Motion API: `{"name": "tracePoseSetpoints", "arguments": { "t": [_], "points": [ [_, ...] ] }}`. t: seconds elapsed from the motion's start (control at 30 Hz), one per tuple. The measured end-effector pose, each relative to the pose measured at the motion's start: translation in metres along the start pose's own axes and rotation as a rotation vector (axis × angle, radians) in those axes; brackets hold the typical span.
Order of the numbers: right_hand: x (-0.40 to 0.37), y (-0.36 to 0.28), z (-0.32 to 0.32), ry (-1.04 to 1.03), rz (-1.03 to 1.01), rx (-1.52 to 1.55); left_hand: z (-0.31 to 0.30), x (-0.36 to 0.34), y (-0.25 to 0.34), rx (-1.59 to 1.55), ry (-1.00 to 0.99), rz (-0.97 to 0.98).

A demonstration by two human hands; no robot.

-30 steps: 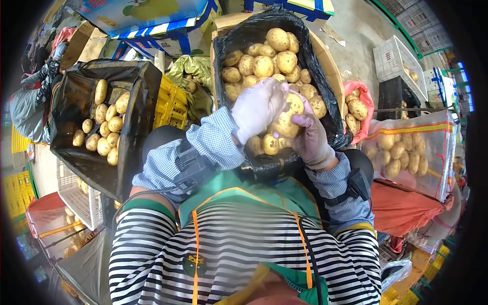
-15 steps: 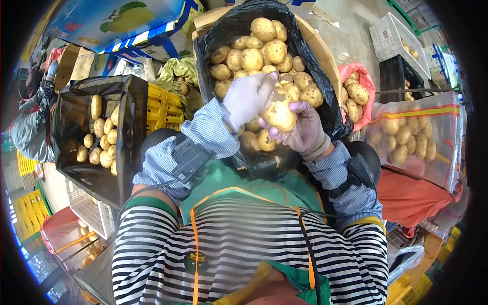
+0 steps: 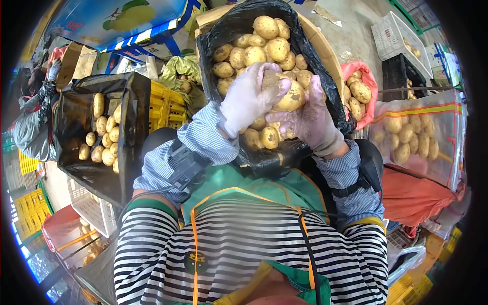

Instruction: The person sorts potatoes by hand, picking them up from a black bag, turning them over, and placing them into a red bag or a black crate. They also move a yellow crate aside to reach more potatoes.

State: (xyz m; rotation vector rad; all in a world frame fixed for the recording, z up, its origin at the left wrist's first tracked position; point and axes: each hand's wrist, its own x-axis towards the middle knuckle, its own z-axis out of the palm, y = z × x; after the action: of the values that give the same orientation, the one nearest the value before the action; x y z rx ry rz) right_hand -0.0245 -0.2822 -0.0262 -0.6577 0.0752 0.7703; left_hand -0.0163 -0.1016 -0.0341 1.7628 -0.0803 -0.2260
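Observation:
My left hand [image 3: 250,95], in a pale glove, is curled with its fingertips on the upper left of a yellow-skinned potato [image 3: 291,99]. On the other side of that potato my right hand [image 3: 317,122], in a soiled purple-grey glove, is spread wide, fingers up and thumb stretched out below it. Its fingers stand right at the potato's edge. Under both hands lies a pile of potatoes [image 3: 253,56] in a container lined with a black plastic bag [image 3: 290,161]. My hands hide part of the pile.
To my left stands a black-lined crate [image 3: 133,109] with potatoes, next to a yellow crate [image 3: 165,107]. On the right are a pink bag [image 3: 369,86] of potatoes and a clear bag [image 3: 450,129] holding more. Another person's gloved hand [image 3: 53,70] shows far left.
The potato between my hands has moved up and slightly right. My right hand's fingers have spread from their hold around it, while my left hand has shifted its fingertips onto it.

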Motion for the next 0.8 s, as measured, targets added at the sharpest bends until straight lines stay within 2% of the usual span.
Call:
{"name": "tracePoseSetpoints", "arguments": {
  "t": [0.03,0.1,0.13,0.2,0.23,0.3,0.33,0.37,0.43,0.47,0.5,0.53,0.67,0.7,0.73,0.77,0.8],
  "points": [
    [-0.001,0.003,0.001,0.000,0.001,0.001,0.000,-0.001,0.002,0.000,0.000,-0.001],
    [-0.004,0.009,0.003,0.249,-0.250,-0.564,0.000,-0.002,0.011,-0.193,-0.102,-0.016],
    [-0.004,0.005,0.001,0.252,-0.252,-0.564,-0.007,0.000,0.012,-0.194,-0.106,-0.015],
    [-0.004,-0.011,-0.004,0.319,-0.130,-0.517,-0.026,0.007,0.011,-0.248,-0.351,-0.147],
    [-0.004,-0.014,-0.002,0.314,-0.128,-0.521,-0.025,0.006,0.009,-0.249,-0.345,-0.146],
    [-0.004,-0.017,0.002,0.395,-0.205,-0.729,-0.021,0.003,0.004,-0.304,-0.393,-0.006],
    [-0.006,-0.018,0.006,0.399,-0.214,-0.747,-0.019,0.002,0.004,-0.280,-0.423,-0.043],
    [-0.003,-0.014,0.001,0.396,-0.211,-0.751,-0.018,0.001,0.001,-0.283,-0.419,-0.042],
    [0.003,-0.002,-0.008,0.439,-0.431,-1.056,-0.015,-0.002,-0.007,-0.187,-0.362,0.021],
    [0.002,-0.001,-0.010,0.439,-0.430,-1.054,-0.008,-0.003,-0.009,-0.178,-0.290,0.174],
    [0.001,-0.002,-0.005,0.437,-0.484,-1.176,-0.007,-0.003,-0.011,-0.177,-0.292,0.174],
    [0.000,-0.002,-0.003,0.436,-0.536,-1.300,-0.005,-0.003,-0.013,-0.035,-0.222,0.243],
    [0.000,-0.002,-0.005,0.371,-0.586,-1.250,-0.005,0.005,-0.029,0.363,-0.031,0.409],
    [-0.002,-0.005,-0.001,0.356,-0.457,-1.037,-0.010,0.003,-0.016,0.365,-0.029,0.408],
    [-0.003,-0.007,0.000,0.339,-0.329,-0.822,-0.018,0.001,0.010,0.166,-0.139,0.119],
    [-0.003,-0.011,-0.003,0.340,-0.334,-0.822,-0.022,0.001,0.024,-0.035,-0.246,-0.167],
    [-0.004,-0.017,-0.007,0.259,-0.263,-0.690,-0.019,0.004,0.018,-0.205,-0.201,-0.110]
  ]
}}
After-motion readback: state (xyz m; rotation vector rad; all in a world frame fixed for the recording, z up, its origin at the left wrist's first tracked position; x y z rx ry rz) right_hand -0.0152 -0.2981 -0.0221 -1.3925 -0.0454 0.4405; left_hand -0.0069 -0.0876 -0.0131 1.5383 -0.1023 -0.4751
